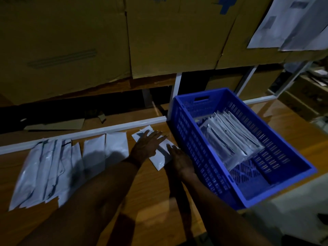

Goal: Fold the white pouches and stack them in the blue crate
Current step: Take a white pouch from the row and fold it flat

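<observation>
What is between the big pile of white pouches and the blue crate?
In the head view, one white pouch lies on the wooden table between the pile and the blue crate, with the left hand and right hand on it.

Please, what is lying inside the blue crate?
Inside the blue crate a row of folded white pouches leans overlapping, against one another. Bare slotted floor shows at its near end. What lies under the pouches is covered.

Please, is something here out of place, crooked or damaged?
Nothing looks damaged or spilled. The pouch under both hands lies askew to the table edge, probably mid-fold. The stack in the blue crate leans slanted. Flat pouches on the left overlap loosely.
</observation>
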Tool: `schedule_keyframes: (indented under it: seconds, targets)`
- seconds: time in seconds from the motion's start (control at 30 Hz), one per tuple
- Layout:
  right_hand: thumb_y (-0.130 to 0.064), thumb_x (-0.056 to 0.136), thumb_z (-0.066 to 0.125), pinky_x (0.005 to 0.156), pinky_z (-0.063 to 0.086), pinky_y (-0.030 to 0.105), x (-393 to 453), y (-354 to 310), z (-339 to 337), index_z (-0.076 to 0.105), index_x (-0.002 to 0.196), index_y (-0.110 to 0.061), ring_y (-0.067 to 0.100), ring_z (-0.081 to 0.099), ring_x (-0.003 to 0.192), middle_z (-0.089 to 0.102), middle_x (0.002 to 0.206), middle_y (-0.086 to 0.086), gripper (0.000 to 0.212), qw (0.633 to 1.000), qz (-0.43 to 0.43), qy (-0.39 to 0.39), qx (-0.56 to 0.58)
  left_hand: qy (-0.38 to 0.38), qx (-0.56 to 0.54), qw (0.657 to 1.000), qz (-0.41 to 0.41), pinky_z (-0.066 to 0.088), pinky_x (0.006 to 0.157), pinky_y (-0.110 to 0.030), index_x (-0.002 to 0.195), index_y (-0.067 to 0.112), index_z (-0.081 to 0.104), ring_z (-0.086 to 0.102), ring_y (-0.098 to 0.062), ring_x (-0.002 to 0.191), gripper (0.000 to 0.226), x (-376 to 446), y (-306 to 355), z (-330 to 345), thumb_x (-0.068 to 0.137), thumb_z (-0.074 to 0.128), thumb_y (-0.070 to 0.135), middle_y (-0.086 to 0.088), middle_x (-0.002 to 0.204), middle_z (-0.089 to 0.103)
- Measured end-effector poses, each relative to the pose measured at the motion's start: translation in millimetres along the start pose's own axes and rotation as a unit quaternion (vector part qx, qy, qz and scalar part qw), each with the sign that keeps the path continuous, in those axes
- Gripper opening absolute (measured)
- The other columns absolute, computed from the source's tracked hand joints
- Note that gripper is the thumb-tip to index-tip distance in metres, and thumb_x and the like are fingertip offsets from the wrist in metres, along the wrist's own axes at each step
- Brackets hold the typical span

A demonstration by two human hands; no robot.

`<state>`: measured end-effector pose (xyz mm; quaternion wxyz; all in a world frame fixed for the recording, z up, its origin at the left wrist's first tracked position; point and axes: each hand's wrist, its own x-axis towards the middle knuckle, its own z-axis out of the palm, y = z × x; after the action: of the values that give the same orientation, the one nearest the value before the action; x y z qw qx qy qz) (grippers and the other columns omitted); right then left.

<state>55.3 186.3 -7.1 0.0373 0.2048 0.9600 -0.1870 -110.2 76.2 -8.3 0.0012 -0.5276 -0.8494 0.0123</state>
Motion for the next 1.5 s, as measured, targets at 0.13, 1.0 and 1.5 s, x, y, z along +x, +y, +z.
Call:
schedule_keyframes:
  seconds: [0.13, 1.0, 1.5]
  targets:
    - [-0.013, 0.09, 0.057, 0.108, 0.041, 0.05, -24.8, -0.9, -8.3, 0.022, 0.155, -0.027, 0.026, 0.043, 0.136, 0.04, 0.153, 0.003, 0.075, 0.992, -0.101, 0.066, -0.029, 0.059, -0.021, 0.998, 0.019, 0.026, 0.118, -0.048, 0.14, 0.023, 0.055, 0.05, -0.024, 0.133, 0.075, -32.4, -3.0, -20.1, 0.072, 0.079, 0.004, -0.004, 0.141, 0.058]
    - [-0.025, 0.104, 0.039, 0.121, 0.007, 0.046, -221.0, -48.2, 101.0, 0.001, 0.16, -0.03, 0.028, -0.001, 0.154, -0.003, 0.167, 0.006, 0.067, 0.969, -0.211, -0.114, -0.059, -0.047, -0.114, 0.96, -0.25, 0.014, 0.121, -0.04, 0.159, 0.012, 0.017, 0.016, -0.026, 0.152, 0.079, -328.4, 151.4, 28.6, 0.09, 0.054, 0.005, -0.01, 0.165, 0.014]
    - [-0.054, 0.104, 0.006, 0.121, -0.013, 0.04, -220.2, -63.6, 124.1, -0.016, 0.155, -0.036, 0.016, -0.027, 0.147, -0.029, 0.159, -0.007, 0.059, 0.989, -0.125, -0.072, 0.035, -0.017, -0.16, 0.952, -0.262, -0.004, 0.124, -0.043, 0.159, 0.023, -0.007, -0.016, -0.016, 0.152, 0.085, -331.3, 153.9, 71.3, 0.084, 0.004, 0.061, 0.002, 0.161, -0.019]
